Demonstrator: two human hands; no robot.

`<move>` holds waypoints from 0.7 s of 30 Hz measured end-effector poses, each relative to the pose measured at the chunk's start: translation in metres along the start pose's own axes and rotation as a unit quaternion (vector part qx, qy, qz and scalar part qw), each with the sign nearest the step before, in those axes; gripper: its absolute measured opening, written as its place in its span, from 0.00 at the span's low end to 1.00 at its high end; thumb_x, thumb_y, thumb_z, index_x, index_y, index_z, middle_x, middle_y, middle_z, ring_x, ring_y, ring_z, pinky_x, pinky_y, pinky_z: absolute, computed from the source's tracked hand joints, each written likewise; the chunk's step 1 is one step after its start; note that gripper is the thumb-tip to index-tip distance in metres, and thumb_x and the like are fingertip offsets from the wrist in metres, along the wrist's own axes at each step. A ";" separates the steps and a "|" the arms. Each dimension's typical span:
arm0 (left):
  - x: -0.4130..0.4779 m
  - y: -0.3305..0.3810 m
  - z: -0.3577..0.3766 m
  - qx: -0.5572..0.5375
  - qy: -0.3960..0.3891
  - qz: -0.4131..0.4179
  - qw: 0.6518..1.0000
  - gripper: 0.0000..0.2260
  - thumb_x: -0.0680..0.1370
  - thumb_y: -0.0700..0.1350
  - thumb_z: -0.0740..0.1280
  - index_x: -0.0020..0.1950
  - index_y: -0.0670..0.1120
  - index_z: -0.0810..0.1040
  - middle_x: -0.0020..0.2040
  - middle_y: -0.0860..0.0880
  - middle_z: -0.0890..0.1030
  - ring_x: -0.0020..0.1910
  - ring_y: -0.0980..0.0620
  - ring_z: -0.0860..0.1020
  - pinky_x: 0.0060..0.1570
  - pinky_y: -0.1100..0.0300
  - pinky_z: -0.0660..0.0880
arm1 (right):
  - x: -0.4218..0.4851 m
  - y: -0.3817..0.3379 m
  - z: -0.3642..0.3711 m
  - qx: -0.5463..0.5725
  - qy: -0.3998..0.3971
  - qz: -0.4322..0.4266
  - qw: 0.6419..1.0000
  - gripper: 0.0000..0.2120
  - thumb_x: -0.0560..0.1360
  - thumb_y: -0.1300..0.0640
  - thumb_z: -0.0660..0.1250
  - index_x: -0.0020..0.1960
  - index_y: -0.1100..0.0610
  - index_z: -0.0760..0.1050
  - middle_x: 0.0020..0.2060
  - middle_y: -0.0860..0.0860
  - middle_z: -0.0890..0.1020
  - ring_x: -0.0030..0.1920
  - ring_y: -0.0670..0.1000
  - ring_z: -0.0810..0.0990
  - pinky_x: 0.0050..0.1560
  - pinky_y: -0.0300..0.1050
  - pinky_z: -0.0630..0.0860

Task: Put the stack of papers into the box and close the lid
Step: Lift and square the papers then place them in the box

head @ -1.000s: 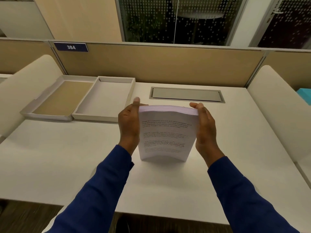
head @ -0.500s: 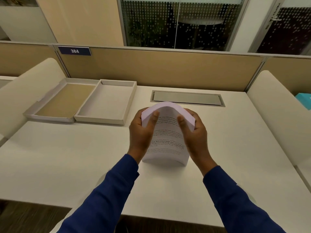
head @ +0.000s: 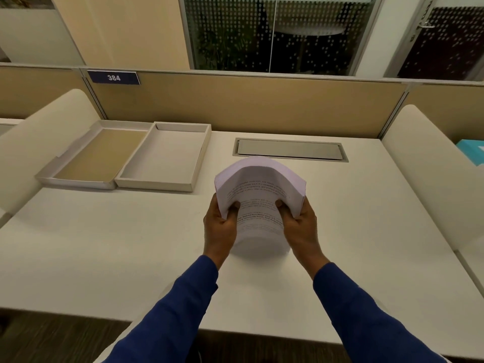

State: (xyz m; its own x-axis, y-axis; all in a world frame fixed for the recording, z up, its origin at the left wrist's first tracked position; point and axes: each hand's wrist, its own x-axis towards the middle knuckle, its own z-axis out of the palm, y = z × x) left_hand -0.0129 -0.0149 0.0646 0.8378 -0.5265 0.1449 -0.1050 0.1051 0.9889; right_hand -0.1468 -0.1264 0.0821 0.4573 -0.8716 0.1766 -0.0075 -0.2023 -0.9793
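A thick stack of printed white papers (head: 259, 189) stands on its lower edge on the desk, bowed into an arch at the top. My left hand (head: 221, 226) grips its left side and my right hand (head: 300, 226) grips its right side, thumbs on the printed front. The open beige box (head: 162, 183) lies empty at the back left of the desk. Its lid (head: 76, 179) lies upturned beside it on the left, touching it.
A white desk (head: 104, 258) with a metal cable hatch (head: 290, 150) behind the papers. Tan partition (head: 248, 106) with a "384" label at the back. Cream side panels (head: 419, 163) stand left and right. A teal object (head: 471, 150) lies beyond the right panel.
My hands slid down from the top corners to the middle of the stack's sides, and the stack bent from nearly flat into an arch.
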 end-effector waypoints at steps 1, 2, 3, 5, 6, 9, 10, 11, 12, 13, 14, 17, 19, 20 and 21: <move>-0.001 -0.002 0.000 0.005 0.000 -0.002 1.000 0.14 0.81 0.47 0.68 0.67 0.53 0.76 0.54 0.54 0.83 0.55 0.53 0.82 0.47 0.60 0.84 | -0.001 0.003 0.000 0.002 0.000 0.010 1.000 0.18 0.81 0.51 0.68 0.70 0.46 0.73 0.54 0.42 0.82 0.57 0.47 0.82 0.47 0.40 0.84; -0.001 -0.003 0.001 0.010 -0.002 0.000 1.000 0.14 0.81 0.47 0.67 0.67 0.54 0.76 0.54 0.54 0.83 0.55 0.53 0.82 0.47 0.60 0.84 | -0.001 0.006 0.000 0.003 0.000 0.016 1.000 0.18 0.81 0.51 0.68 0.70 0.48 0.74 0.55 0.45 0.83 0.57 0.49 0.82 0.49 0.44 0.85; 0.000 -0.004 0.002 0.014 -0.005 0.002 1.000 0.14 0.81 0.48 0.67 0.66 0.54 0.76 0.53 0.55 0.83 0.55 0.54 0.82 0.47 0.60 0.84 | 0.000 0.008 0.000 0.005 -0.002 0.020 1.000 0.18 0.81 0.51 0.68 0.70 0.48 0.74 0.56 0.47 0.83 0.58 0.50 0.82 0.50 0.47 0.85; 0.002 -0.005 0.001 0.019 -0.008 0.000 1.000 0.14 0.79 0.50 0.68 0.65 0.55 0.76 0.52 0.57 0.82 0.54 0.55 0.82 0.46 0.61 0.84 | 0.004 0.012 -0.002 0.010 -0.014 0.026 1.000 0.17 0.80 0.52 0.69 0.68 0.49 0.75 0.56 0.48 0.84 0.57 0.51 0.83 0.51 0.50 0.85; 0.003 -0.005 -0.001 0.021 -0.012 -0.003 1.000 0.15 0.79 0.50 0.68 0.65 0.56 0.76 0.52 0.58 0.82 0.54 0.55 0.82 0.45 0.61 0.84 | 0.005 0.015 -0.004 0.013 -0.022 0.030 0.999 0.16 0.80 0.52 0.70 0.68 0.49 0.76 0.55 0.49 0.84 0.57 0.52 0.83 0.52 0.51 0.85; 0.003 -0.021 -0.008 0.039 -0.025 -0.037 0.998 0.15 0.79 0.46 0.69 0.64 0.57 0.75 0.54 0.56 0.83 0.55 0.52 0.82 0.45 0.60 0.84 | 0.001 0.035 -0.011 0.010 -0.040 0.071 0.997 0.17 0.79 0.52 0.71 0.67 0.49 0.76 0.56 0.48 0.84 0.57 0.51 0.83 0.55 0.55 0.84; 0.002 -0.029 -0.012 0.049 -0.030 -0.054 0.997 0.15 0.80 0.45 0.69 0.65 0.57 0.75 0.55 0.55 0.83 0.56 0.51 0.82 0.47 0.58 0.84 | -0.002 0.044 -0.014 0.009 -0.047 0.090 0.995 0.17 0.79 0.53 0.71 0.67 0.48 0.76 0.56 0.47 0.84 0.58 0.51 0.82 0.57 0.56 0.83; 0.000 -0.037 -0.015 0.058 -0.037 -0.072 0.995 0.15 0.80 0.43 0.68 0.65 0.56 0.75 0.56 0.53 0.83 0.56 0.50 0.82 0.49 0.55 0.84 | -0.006 0.054 -0.016 0.006 -0.057 0.106 0.993 0.17 0.79 0.53 0.71 0.67 0.47 0.76 0.57 0.47 0.84 0.58 0.51 0.82 0.58 0.56 0.83; -0.001 -0.043 -0.017 0.064 -0.044 -0.090 0.993 0.15 0.81 0.42 0.68 0.65 0.56 0.76 0.57 0.53 0.83 0.57 0.48 0.82 0.52 0.52 0.84 | -0.010 0.062 -0.017 -0.005 -0.067 0.115 0.991 0.16 0.79 0.53 0.71 0.66 0.46 0.76 0.57 0.46 0.84 0.59 0.52 0.82 0.59 0.56 0.82; -0.002 -0.047 -0.019 0.068 -0.050 -0.104 0.991 0.14 0.81 0.41 0.67 0.64 0.56 0.76 0.57 0.52 0.83 0.57 0.48 0.82 0.53 0.51 0.83 | -0.012 0.069 -0.019 -0.020 -0.074 0.118 0.990 0.15 0.80 0.53 0.70 0.65 0.45 0.76 0.57 0.45 0.84 0.59 0.53 0.82 0.60 0.56 0.82; -0.002 -0.049 -0.020 0.070 -0.053 -0.111 0.990 0.14 0.81 0.41 0.67 0.64 0.56 0.77 0.57 0.52 0.84 0.57 0.48 0.82 0.53 0.52 0.83 | -0.013 0.073 -0.020 -0.036 -0.077 0.118 0.989 0.14 0.80 0.52 0.70 0.64 0.44 0.76 0.57 0.45 0.84 0.59 0.54 0.82 0.60 0.55 0.82; 0.002 -0.047 -0.022 0.090 -0.060 -0.094 0.990 0.13 0.82 0.43 0.67 0.62 0.58 0.77 0.55 0.56 0.84 0.54 0.53 0.82 0.46 0.66 0.81 | -0.008 0.073 -0.020 -0.064 -0.071 0.111 0.989 0.14 0.79 0.50 0.70 0.64 0.42 0.75 0.55 0.41 0.84 0.57 0.49 0.83 0.56 0.49 0.83; 0.007 -0.046 -0.027 0.102 -0.076 -0.074 0.989 0.11 0.81 0.44 0.68 0.60 0.60 0.77 0.54 0.59 0.84 0.52 0.59 0.83 0.42 0.69 0.80 | -0.005 0.066 -0.020 -0.080 -0.074 0.085 0.990 0.14 0.79 0.48 0.70 0.62 0.37 0.75 0.52 0.35 0.84 0.54 0.41 0.83 0.51 0.40 0.83; 0.010 -0.046 -0.030 0.105 -0.085 -0.071 0.988 0.11 0.81 0.45 0.68 0.58 0.61 0.76 0.54 0.59 0.84 0.51 0.60 0.83 0.43 0.68 0.81 | -0.003 0.062 -0.019 -0.087 -0.075 0.073 0.991 0.13 0.79 0.47 0.69 0.62 0.35 0.74 0.52 0.33 0.84 0.53 0.39 0.83 0.49 0.37 0.82; 0.012 -0.048 -0.034 0.108 -0.094 -0.073 0.987 0.09 0.81 0.47 0.69 0.58 0.60 0.76 0.54 0.58 0.84 0.50 0.60 0.84 0.44 0.66 0.82 | -0.002 0.059 -0.017 -0.089 -0.074 0.068 0.991 0.12 0.79 0.46 0.69 0.61 0.34 0.74 0.51 0.33 0.84 0.52 0.38 0.83 0.47 0.37 0.83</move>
State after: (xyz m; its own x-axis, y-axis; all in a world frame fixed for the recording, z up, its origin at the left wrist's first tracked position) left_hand 0.0205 0.0018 0.0183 0.7409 -0.6714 -0.0160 -0.1193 -0.1550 0.9807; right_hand -0.1634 -0.1441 0.0252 0.5662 -0.8242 0.0151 -0.2286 -0.1746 -0.9577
